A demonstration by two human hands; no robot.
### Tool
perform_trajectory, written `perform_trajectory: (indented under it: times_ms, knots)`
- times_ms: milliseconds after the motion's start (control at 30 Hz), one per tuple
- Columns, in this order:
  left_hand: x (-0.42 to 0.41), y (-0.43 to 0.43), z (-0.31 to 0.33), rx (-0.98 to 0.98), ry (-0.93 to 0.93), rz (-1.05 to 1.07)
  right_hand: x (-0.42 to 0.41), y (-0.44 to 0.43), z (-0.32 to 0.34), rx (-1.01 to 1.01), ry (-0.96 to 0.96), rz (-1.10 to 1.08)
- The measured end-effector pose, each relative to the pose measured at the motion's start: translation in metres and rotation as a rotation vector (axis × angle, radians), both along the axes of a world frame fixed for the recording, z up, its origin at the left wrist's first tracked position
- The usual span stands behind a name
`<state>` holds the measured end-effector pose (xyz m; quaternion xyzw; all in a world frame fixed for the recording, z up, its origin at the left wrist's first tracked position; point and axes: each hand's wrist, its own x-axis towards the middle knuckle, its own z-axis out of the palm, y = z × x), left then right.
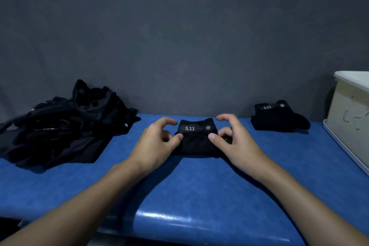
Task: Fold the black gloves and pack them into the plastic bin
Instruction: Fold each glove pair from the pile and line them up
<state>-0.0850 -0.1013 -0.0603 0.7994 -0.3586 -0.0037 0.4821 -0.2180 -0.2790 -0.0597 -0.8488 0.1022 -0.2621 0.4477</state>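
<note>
A folded black glove (196, 143) with a white "5.11" label lies on the blue table at the centre. My left hand (157, 143) holds its left edge, thumb tip on top and fingers curled beside it, index finger arched above. My right hand (234, 140) pinches its right edge the same way, thumb on the fabric. A second folded glove bundle (279, 119) sits at the back right. A loose heap of black gloves (65, 124) lies at the left. The pale plastic bin (348, 112) stands at the right edge, partly cut off.
The blue padded table (199, 189) runs across the view, its rounded front edge near me. A grey fabric backdrop (179, 36) closes off the back. The bin rests on a white tray or lid (343, 146).
</note>
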Motion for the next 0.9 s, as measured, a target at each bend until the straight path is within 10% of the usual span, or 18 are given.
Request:
perform_trajectory:
  times_ms: [333,900]
  knots:
    - [-0.010,-0.010,0.000,-0.030,0.004,0.177,-0.001,0.002,-0.005,-0.314,0.149,-0.017]
    - [-0.008,0.005,-0.001,0.112,-0.116,-0.093,-0.008,-0.009,-0.007,-0.267,0.226,-0.064]
